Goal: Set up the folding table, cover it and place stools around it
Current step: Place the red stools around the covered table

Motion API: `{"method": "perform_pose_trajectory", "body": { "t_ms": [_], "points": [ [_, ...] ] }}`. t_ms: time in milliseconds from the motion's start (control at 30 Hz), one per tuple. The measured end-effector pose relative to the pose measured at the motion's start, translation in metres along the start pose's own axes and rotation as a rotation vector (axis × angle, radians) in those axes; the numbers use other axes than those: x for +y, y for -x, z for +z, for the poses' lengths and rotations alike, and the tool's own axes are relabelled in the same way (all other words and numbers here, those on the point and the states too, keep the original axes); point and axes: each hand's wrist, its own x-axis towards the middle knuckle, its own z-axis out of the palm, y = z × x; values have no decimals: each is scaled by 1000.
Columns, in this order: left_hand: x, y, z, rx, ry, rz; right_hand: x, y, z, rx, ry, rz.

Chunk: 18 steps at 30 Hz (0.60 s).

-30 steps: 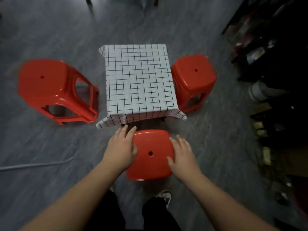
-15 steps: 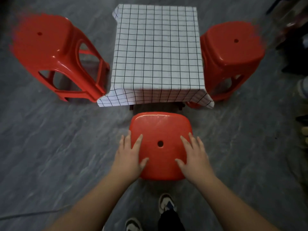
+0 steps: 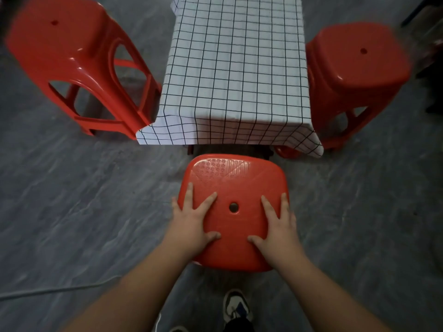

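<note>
- Three red plastic stools show in the head view, set round a small table [image 3: 239, 68] that already wears its white, black-gridded cloth [image 3: 237, 130]; the cloth hangs over the near edge and its corners droop at both sides.
- The near stool [image 3: 235, 183] stands on the grey floor [image 3: 84, 200] just in front of the table's near side, its far rim close under the cloth's hem; whether it touches the table legs is hidden.
- The left hand [image 3: 191, 224] lies flat on the left part of the seat, fingers [image 3: 206, 200] spread and straight, thumb pointing toward the middle; it presses rather than grasps.
- The right hand [image 3: 278, 224] mirrors it on the right part, likewise flat and spread, clutching nothing; the seat's small centre hole sits between the two.
- The left stool [image 3: 72, 63] stands beside the table's left side, the right stool [image 3: 354, 68] beside its right, its foot under the cloth's corner.
- By its look the stool is light, stiff moulded plastic with a glossy, rather slippery top; flat palms should slide it easily, but lifting would likely call for a hold on the seat's rim or the openings between the legs.
- A shoe [image 3: 236, 305] shows below the stool; a pale cable [image 3: 48, 289] lies on the floor at left.
</note>
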Motion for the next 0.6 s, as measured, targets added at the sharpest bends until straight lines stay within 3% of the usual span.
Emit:
{"method": "perform_pose_trajectory", "body": {
  "t_ms": [600],
  "points": [
    [-17, 64, 27, 29, 31, -10, 8, 59, 22, -18, -11, -36]
  ]
}}
